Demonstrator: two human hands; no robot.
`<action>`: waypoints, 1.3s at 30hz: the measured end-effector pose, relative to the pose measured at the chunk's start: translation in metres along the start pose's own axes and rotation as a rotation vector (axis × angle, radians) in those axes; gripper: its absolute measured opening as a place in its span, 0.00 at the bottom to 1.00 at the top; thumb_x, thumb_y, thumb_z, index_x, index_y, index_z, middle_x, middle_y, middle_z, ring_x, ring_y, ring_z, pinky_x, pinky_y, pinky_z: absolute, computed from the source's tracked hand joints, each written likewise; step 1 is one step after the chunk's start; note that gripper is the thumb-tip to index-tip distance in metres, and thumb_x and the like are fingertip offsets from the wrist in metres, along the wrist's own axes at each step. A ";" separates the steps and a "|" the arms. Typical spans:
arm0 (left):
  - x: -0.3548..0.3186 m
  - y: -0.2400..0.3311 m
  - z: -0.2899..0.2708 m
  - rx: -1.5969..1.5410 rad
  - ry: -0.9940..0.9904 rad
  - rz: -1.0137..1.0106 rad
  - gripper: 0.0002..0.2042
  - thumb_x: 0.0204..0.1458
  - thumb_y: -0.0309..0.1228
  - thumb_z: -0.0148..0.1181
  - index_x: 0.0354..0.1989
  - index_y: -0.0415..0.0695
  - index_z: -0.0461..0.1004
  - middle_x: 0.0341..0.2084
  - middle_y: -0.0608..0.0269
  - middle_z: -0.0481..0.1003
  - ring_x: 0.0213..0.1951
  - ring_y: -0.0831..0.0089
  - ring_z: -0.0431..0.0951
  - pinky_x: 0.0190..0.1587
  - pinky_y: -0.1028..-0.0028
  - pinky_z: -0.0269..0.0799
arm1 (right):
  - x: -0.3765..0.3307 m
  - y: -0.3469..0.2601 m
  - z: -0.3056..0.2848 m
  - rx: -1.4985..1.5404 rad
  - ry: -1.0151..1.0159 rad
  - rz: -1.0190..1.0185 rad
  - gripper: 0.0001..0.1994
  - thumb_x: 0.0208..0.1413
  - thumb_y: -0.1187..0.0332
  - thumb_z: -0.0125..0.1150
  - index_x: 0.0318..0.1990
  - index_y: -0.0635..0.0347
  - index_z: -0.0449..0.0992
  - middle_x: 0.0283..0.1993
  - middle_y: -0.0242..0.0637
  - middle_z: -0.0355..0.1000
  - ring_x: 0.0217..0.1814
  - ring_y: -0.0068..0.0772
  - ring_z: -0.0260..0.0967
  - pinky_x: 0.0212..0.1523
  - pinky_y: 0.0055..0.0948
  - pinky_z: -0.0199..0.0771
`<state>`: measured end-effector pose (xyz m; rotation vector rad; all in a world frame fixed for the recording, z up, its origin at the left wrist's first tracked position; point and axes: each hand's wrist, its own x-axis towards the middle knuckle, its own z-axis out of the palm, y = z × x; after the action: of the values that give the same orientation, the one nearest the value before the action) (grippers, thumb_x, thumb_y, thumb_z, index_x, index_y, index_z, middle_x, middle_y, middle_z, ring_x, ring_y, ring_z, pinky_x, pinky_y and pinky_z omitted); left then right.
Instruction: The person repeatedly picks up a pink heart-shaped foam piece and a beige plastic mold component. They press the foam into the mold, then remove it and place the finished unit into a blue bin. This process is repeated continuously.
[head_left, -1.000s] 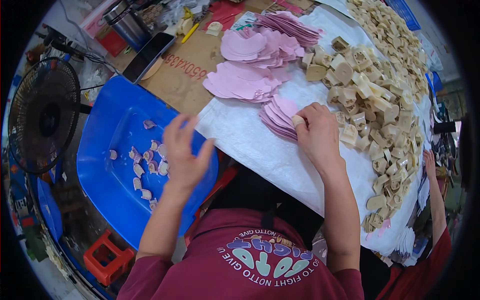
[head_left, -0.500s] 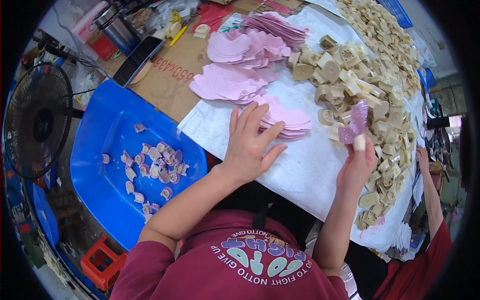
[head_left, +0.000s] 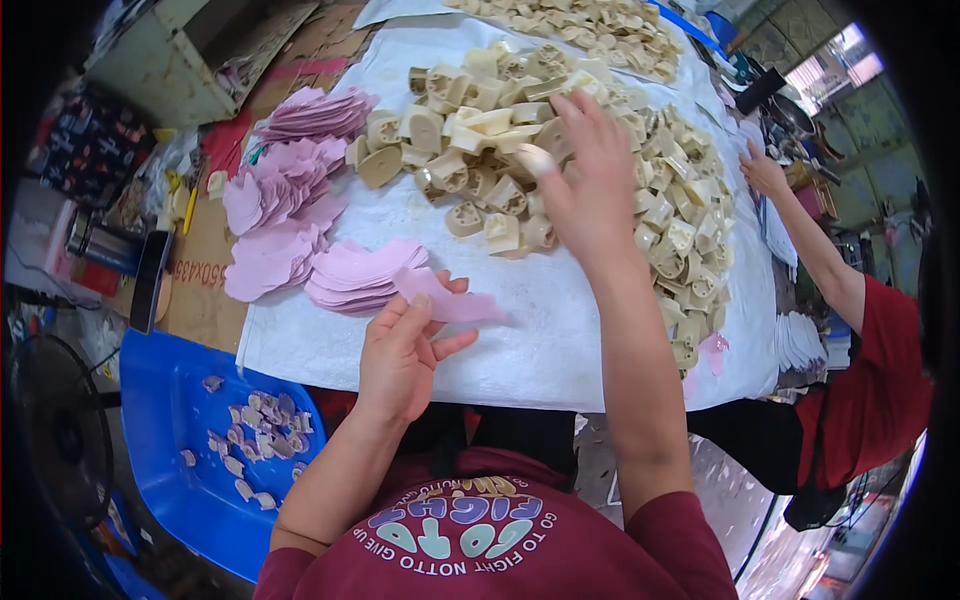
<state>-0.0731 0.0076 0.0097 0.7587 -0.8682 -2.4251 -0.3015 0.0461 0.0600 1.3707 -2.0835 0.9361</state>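
The left hand (head_left: 400, 362) has a pink piece (head_left: 452, 302) pinched under its thumb against the fingers; the other fingers are loosely parted. The piece lies across the fingertips, and its free end sticks out past them to the right, above the white sheet (head_left: 510, 360). Its left end is just beside the nearest pink stack (head_left: 355, 278), which sits up and to the left of the hand.

The right hand (head_left: 597, 195) is over the beige pile (head_left: 490, 125), thumb and fingers spread partway, with beige parts between and around them. A pale cover (head_left: 538, 158) sits on its thumb. Blur hides the fingertips, so I cannot tell whether it grips a part.

Well below and left of the left hand, small pink-and-beige pieces (head_left: 262, 428) lie in the blue tub (head_left: 165, 400).
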 end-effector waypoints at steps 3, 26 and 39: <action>0.007 0.004 0.006 -0.125 -0.028 0.088 0.19 0.61 0.33 0.48 0.57 0.34 0.64 0.53 0.44 0.70 0.57 0.58 0.71 0.55 0.62 0.74 | -0.006 0.018 0.025 -0.227 -0.028 -0.014 0.28 0.51 0.66 0.62 0.62 0.56 0.64 0.67 0.46 0.57 0.66 0.53 0.55 0.64 0.47 0.54; 0.120 0.001 0.082 0.286 -0.294 0.556 0.22 0.65 0.39 0.43 0.58 0.32 0.62 0.53 0.52 0.70 0.52 0.61 0.74 0.58 0.63 0.67 | -0.046 0.028 0.010 -0.037 0.000 -0.055 0.12 0.42 0.73 0.63 0.38 0.54 0.78 0.43 0.36 0.69 0.45 0.37 0.68 0.44 0.37 0.59; 0.065 -0.046 0.064 0.287 -0.400 0.338 0.26 0.66 0.45 0.39 0.60 0.34 0.62 0.46 0.50 0.75 0.48 0.67 0.76 0.53 0.68 0.70 | -0.133 -0.016 -0.052 0.264 -0.021 0.036 0.15 0.40 0.70 0.65 0.40 0.52 0.75 0.42 0.30 0.70 0.45 0.33 0.68 0.48 0.34 0.54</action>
<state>-0.1720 0.0296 -0.0021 0.1877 -1.3957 -2.1993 -0.2339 0.1602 0.0055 1.4799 -2.0627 1.2530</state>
